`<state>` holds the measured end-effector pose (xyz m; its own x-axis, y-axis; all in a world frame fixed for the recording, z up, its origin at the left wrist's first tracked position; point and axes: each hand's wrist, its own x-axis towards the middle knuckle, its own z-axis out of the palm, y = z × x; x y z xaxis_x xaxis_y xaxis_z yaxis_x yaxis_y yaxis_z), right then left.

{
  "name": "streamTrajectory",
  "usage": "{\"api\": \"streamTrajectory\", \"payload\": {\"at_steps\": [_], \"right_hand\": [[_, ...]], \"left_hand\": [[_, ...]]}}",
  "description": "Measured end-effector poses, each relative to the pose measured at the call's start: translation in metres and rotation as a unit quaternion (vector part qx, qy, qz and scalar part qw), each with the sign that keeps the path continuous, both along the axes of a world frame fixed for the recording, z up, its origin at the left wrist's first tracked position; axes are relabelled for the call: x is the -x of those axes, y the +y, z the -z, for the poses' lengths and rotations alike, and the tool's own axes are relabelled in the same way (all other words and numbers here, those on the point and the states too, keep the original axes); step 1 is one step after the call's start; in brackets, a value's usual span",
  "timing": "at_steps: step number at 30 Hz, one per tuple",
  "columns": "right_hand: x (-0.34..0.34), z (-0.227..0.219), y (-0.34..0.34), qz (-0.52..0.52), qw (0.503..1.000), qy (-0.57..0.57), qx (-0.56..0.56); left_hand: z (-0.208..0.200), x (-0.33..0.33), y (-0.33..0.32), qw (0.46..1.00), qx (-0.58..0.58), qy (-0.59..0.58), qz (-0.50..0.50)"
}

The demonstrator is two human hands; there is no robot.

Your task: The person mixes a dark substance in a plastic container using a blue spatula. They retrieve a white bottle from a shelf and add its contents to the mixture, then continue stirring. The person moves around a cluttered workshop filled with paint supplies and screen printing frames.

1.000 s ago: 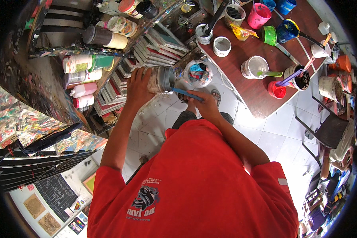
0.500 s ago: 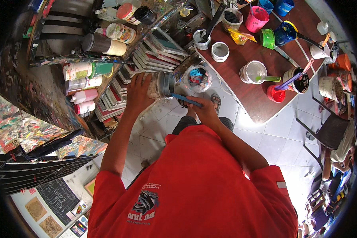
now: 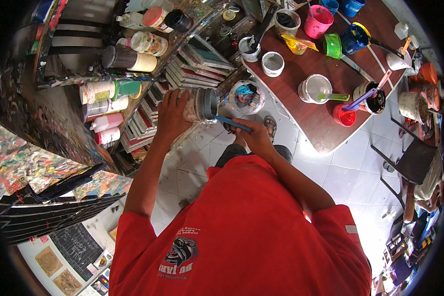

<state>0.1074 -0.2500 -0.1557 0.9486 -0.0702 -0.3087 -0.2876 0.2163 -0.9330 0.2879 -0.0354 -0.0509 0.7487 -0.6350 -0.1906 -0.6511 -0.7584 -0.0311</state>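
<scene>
My left hand point(image 3: 172, 114) is wrapped round a paint-stained jar point(image 3: 196, 106), which lies tipped on its side with its mouth to the right. Grey paint coats the inside of the rim. Between the fingers of my right hand point(image 3: 257, 138) is a slim blue stirring stick point(image 3: 235, 124), and its far end touches or sits just inside the lower edge of the jar's mouth. How far it goes in is hidden. Just beyond the jar stands a clear tub point(image 3: 259, 104) with blue and red rags or scraps in it.
To the right, a dark red table point(image 3: 281, 93) carries several paint pots, among them a white tub point(image 3: 314, 89) with a green spatula and a red pot point(image 3: 344, 116). Shelves of bottles point(image 3: 118, 56) and stacked framed screens point(image 3: 197, 61) are on the left. A dark chair point(image 3: 414, 158) stands at right.
Both hands keep nearly the same pose on the jar and the stick. The surroundings have shifted slightly in the picture.
</scene>
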Motion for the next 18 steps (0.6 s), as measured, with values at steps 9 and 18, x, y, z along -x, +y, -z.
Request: {"api": "streamTrajectory", "payload": {"at_steps": [9, 18], "right_hand": [[-0.001, 0.007, 0.003, 0.01, 1.0, 0.0, -0.015], [-0.006, -0.005, -0.001, 0.014, 1.0, -0.007, -0.008]], "left_hand": [[-0.005, -0.003, -0.004, 1.0, -0.014, -0.001, -0.005], [-0.003, -0.006, -0.004, 0.999, 0.024, -0.022, 0.018]]}}
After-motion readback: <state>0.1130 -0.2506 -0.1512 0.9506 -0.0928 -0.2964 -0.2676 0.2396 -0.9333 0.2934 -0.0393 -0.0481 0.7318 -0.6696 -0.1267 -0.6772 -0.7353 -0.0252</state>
